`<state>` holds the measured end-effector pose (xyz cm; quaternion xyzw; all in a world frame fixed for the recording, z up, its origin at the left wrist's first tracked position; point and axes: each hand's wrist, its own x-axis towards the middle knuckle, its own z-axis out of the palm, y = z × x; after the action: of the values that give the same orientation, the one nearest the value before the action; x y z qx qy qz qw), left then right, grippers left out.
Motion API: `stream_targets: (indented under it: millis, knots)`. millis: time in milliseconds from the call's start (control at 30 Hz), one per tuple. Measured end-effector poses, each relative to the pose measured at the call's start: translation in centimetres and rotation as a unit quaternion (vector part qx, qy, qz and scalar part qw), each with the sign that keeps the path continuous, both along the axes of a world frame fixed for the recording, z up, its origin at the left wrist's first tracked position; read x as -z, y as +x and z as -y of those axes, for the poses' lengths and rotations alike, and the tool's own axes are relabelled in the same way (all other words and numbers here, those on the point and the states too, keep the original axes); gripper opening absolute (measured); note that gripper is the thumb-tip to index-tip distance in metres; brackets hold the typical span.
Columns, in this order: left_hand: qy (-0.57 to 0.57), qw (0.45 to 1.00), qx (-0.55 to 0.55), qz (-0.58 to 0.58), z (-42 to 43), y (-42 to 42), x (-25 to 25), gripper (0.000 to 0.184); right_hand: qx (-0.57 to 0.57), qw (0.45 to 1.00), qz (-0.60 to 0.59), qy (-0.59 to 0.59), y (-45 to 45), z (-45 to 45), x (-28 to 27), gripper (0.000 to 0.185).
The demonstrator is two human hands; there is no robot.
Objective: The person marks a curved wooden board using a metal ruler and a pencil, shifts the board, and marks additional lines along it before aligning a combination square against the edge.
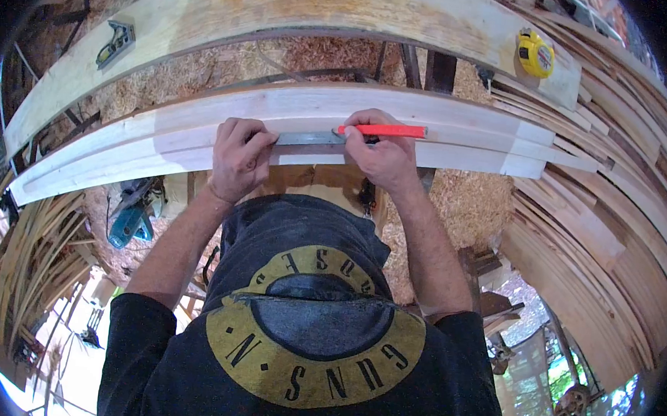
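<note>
My left hand (242, 157) is closed on the left end of a metal ruler (307, 139), with the thumb and fingers pinched at its edge. The ruler lies along pale wooden boards (176, 134) that run side by side in front of me. My right hand (384, 151) grips a red pencil (401, 131) near the ruler's right end. The pencil lies nearly level, its tip pointing left and close to the ruler's upper edge. Fingers of both hands cover parts of the ruler.
Beyond the boards, a long plank (286, 7) carries a yellow tape measure (535, 54) and a small metal tool (116, 44). A teal power tool (130, 225) sits below left. Stacked wood strips (601, 250) lie right, with thin strips (31, 272) left. Shavings cover the floor.
</note>
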<state>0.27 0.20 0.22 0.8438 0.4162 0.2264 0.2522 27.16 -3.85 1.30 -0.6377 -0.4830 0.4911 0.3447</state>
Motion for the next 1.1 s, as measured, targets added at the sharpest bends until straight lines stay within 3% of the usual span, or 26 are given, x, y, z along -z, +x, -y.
stream_targets:
  millis: [867, 1100]
  knots:
    - [0.0, 1.0, 0.0, 0.006, 0.0, 0.3, 0.0, 0.024, -0.005, 1.0, 0.006, 0.011, 0.2, 0.0, -0.1, 0.009]
    - [-0.005, 1.0, 0.0, 0.005, 0.1, 0.3, 0.0, 0.024, 0.087, 0.995, -0.043, 0.019, -0.2, 0.3, 0.3, 0.007]
